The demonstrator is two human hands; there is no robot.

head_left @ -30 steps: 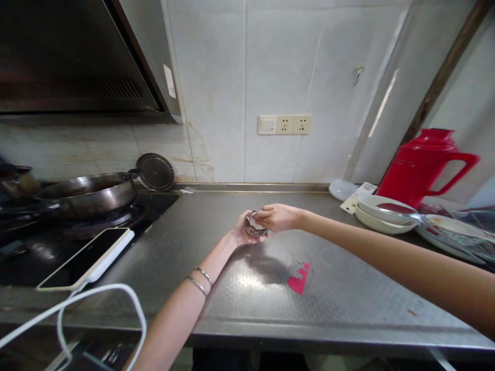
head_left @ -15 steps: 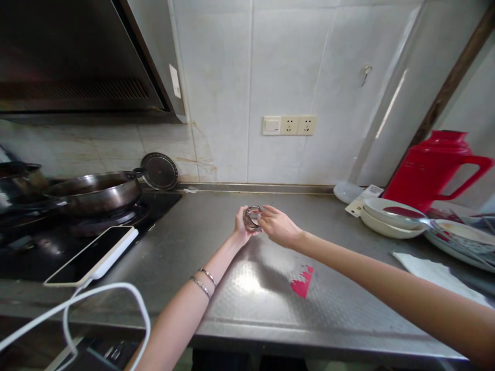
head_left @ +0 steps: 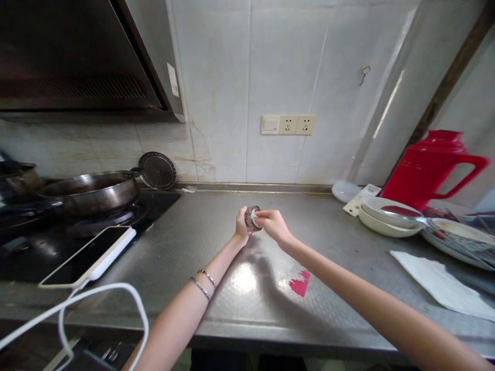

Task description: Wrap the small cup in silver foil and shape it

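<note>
My left hand (head_left: 242, 225) is wrapped round a small clear glass cup (head_left: 248, 221), its mouth tipped toward me and to the right. At that mouth, the fingers of my right hand (head_left: 273, 224) are pinched together, with the tips inside the rim. A white, tissue-like piece (head_left: 253, 214) shows at the fingertips; its full shape is hidden. Both hands are held above the metal counter (head_left: 216, 206). Below them on the counter lies a torn pink-red patch (head_left: 300, 284).
At left a steel pan (head_left: 93, 193) sits on the stove, with a phone (head_left: 88, 257) and white cable in front. On the right are a red thermos (head_left: 421, 170), stacked bowls (head_left: 390, 226), plates (head_left: 460, 239) and a white paper napkin (head_left: 441, 283).
My right hand has turned, and its fingers have pushed farther into the mouth of the glass cup. My left hand keeps its hold on the cup. The view has shifted slightly.
</note>
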